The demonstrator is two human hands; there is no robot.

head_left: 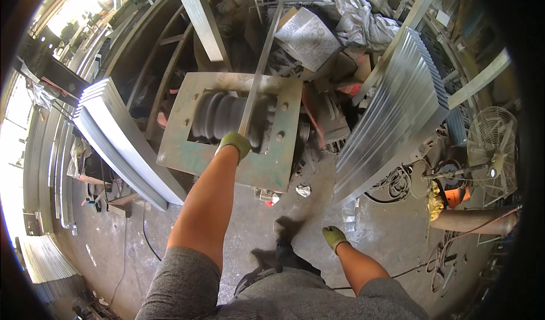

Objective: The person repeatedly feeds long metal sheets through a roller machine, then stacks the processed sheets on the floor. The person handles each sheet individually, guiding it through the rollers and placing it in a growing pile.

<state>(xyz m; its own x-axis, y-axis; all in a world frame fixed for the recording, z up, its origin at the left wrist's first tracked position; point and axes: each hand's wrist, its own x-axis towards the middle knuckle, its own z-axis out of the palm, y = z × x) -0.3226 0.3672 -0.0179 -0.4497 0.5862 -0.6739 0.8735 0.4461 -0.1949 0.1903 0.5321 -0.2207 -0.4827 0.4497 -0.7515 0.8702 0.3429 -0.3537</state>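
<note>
My left hand (234, 145), in a green work glove, is closed round the near end of a long narrow metal strip (263, 64). That strip slants away across the opening of a worn green machine (241, 169). Inside the opening are dark ribbed rollers (218, 115), which look smeared; bolts stand in the plate around them. Low at my right side hangs my right hand (334, 237), gloved too, with nothing visible in it and its fingers loosely extended, apart from the machine.
Stacked metal profiles (122, 141) lean left of the machine; another tall stack (394, 113) stands to its right. A caged fan (493, 149), a brown cylinder (474, 220) and coiled cables (394, 186) lie farther right. Silvery sacks (363, 16) pile up behind. A black cable (149, 237) crosses the floor.
</note>
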